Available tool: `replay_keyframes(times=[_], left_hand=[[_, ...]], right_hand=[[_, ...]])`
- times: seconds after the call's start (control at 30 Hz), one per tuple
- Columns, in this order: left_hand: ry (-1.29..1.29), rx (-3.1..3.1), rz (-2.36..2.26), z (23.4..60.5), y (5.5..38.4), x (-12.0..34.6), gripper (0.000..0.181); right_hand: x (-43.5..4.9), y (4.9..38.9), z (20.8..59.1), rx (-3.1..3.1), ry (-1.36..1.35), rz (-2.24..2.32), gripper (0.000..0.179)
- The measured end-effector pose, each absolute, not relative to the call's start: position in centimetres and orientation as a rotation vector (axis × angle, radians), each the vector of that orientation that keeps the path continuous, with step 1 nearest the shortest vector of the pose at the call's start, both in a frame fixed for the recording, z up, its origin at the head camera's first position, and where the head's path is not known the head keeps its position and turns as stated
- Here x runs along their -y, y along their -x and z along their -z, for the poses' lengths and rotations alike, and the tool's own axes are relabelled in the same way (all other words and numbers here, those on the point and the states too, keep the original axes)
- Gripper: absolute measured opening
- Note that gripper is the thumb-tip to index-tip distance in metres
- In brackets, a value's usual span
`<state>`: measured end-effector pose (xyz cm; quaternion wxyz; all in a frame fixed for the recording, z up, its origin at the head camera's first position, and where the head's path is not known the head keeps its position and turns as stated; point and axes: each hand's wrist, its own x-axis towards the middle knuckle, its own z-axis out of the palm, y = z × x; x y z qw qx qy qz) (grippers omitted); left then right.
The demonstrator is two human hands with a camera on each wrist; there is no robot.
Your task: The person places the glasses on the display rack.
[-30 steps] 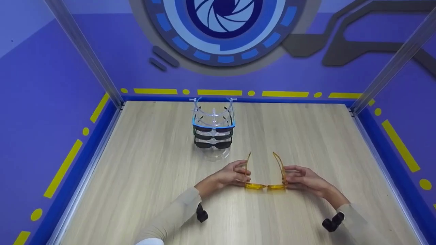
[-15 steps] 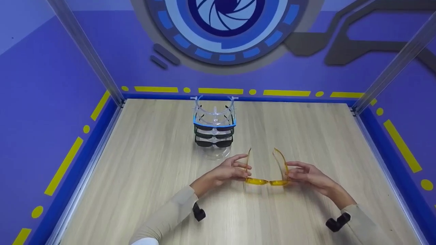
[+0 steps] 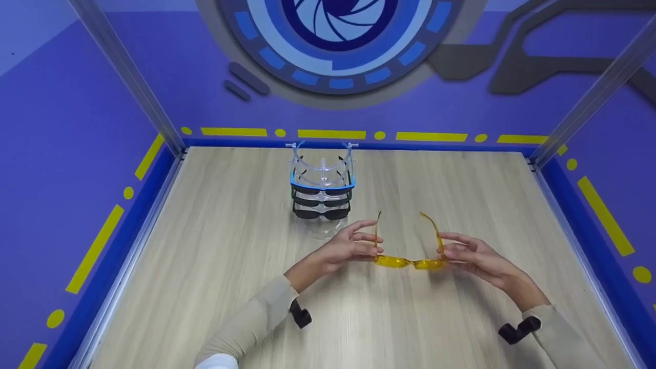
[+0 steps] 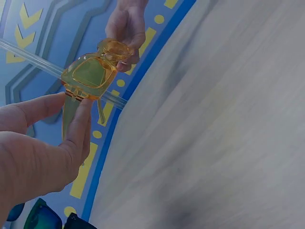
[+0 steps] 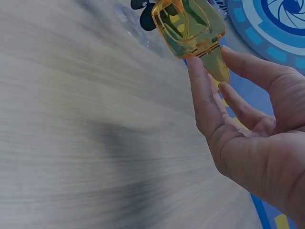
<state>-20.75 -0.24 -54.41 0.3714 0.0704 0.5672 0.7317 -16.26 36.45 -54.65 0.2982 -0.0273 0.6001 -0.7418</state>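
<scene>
A pair of yellow see-through glasses (image 3: 392, 262) is held above the table between both hands, temples unfolded and pointing away from the person. My left hand (image 3: 346, 249) pinches the left temple close to its hinge. Near the other hinge, the right hand (image 3: 476, 259) pinches the right temple. In the left wrist view the thumb and fingers grip the glasses (image 4: 90, 75) at the hinge. The right wrist view shows fingertips at the frame corner and temple of the glasses (image 5: 190, 24).
Left of the glasses stands a clear display rack (image 3: 324, 164) bearing dark sunglasses (image 3: 322, 213) and a blue-framed pair (image 3: 323, 187). Its upper part carries no glasses in front. Purple panels (image 3: 205, 77) and metal posts enclose the wooden table (image 3: 230, 205).
Both hands have lifted the yellow glasses and carried them forward and slightly right. The hands have spread a little farther apart. The rack stays put.
</scene>
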Motion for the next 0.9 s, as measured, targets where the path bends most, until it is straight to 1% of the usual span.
replay_keyframes(times=[0.13,0.4,0.9], left_hand=[[-0.187,-1.445,-1.913,53.4,20.6,0.3,0.071],[-0.224,-1.452,-1.957,51.8,20.7,0.4,0.074],[-0.306,-1.477,-2.003,49.2,21.5,0.8,0.072]], right_hand=[[-36.4,16.1,53.6,-1.598,0.116,2.002,0.044],[-36.1,15.9,52.1,-1.590,0.164,2.054,0.044],[-34.9,15.9,49.9,-1.593,0.086,2.136,0.038]])
